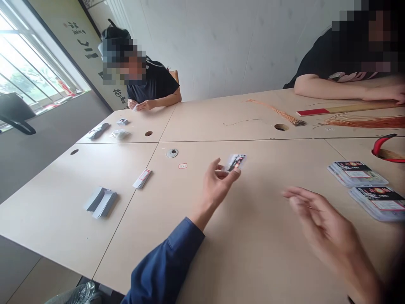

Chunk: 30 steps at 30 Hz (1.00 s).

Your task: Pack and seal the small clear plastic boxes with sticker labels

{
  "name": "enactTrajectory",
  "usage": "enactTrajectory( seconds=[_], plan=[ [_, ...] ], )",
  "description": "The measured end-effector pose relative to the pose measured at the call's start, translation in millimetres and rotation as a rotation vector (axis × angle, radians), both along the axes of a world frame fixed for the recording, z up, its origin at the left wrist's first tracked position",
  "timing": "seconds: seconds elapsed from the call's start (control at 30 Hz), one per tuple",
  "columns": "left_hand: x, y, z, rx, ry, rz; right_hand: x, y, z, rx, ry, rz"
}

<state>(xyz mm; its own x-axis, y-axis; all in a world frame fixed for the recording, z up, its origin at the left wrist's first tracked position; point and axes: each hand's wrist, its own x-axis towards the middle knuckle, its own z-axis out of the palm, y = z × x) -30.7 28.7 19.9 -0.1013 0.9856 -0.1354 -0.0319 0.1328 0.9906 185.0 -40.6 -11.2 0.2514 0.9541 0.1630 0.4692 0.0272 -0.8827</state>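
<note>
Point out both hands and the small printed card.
Left hand (219,186): head view, middle of the hand.
Small printed card (236,162): head view, its printed face.
Right hand (324,218): head view, middle of the hand.

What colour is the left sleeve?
The left sleeve is dark blue, clearest in the head view.

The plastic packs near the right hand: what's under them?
The plastic packs rest on the beige tabletop, beside the right hand; anything directly beneath them is covered and cannot be seen.

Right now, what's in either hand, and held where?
The left hand pinches a small printed card by its near end; the right hand holds nothing.
</note>
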Motion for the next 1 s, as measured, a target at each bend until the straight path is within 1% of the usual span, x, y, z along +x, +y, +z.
enactTrajectory(
  seconds=[0.03, 0.07, 0.13, 0.17, 0.23, 0.3, 0.37, 0.47, 0.53, 0.63, 0.67, 0.73, 0.87, 0.93, 1.0],
  plan=[
    [6, -10, -1.3, -0.014, -0.019, -0.006, -18, 8, 3.9, -0.05, 0.056, 0.075],
    [11, -18, -3.2, -0.019, -0.03, -0.013, -34, 14, 7.5, -0.064, 0.11, 0.126],
    [17, -29, -8.9, 0.008, -0.042, -0.033, -58, 26, 12.8, -0.027, 0.179, 0.19],
    [19, -32, -12.7, 0.031, -0.048, -0.038, -66, 30, 14.0, -0.008, 0.188, 0.203],
    [21, -38, -20.4, 0.078, -0.081, -0.056, -75, 36, 13.1, 0.033, 0.182, 0.182],
    [22, -41, -26.2, 0.112, -0.121, -0.089, -75, 40, 8.4, 0.069, 0.209, 0.128],
    [19, -42, -28.6, 0.117, -0.172, -0.122, -70, 42, 2.2, 0.072, 0.292, 0.094],
    [13, -38, -28.7, 0.04, -0.375, -0.179, -61, 43, -5.1, -0.003, 0.389, 0.104],
    [9, -34, -28.7, -0.032, -0.531, -0.233, -57, 43, -6.3, -0.072, 0.388, 0.117],
    [8, -31, -28.4, -0.084, -0.62, -0.287, -57, 40, -2.6, -0.142, 0.369, 0.121],
    [8, -31, -27.9, -0.089, -0.632, -0.286, -58, 39, -0.5, -0.144, 0.376, 0.127],
    [9, -30, -26.6, -0.106, -0.659, -0.242, -60, 38, 3.4, -0.117, 0.423, 0.143],
    [8, -29, -23.5, -0.121, -0.711, -0.189, -61, 39, 7.4, -0.069, 0.575, 0.153],
    [8, -29, -21.2, -0.128, -0.742, -0.188, -61, 39, 7.8, -0.053, 0.591, 0.151],
    [8, -30, -18.0, -0.145, -0.76, -0.21, -61, 37, 7.8, -0.025, 0.564, 0.163]
  ],
)
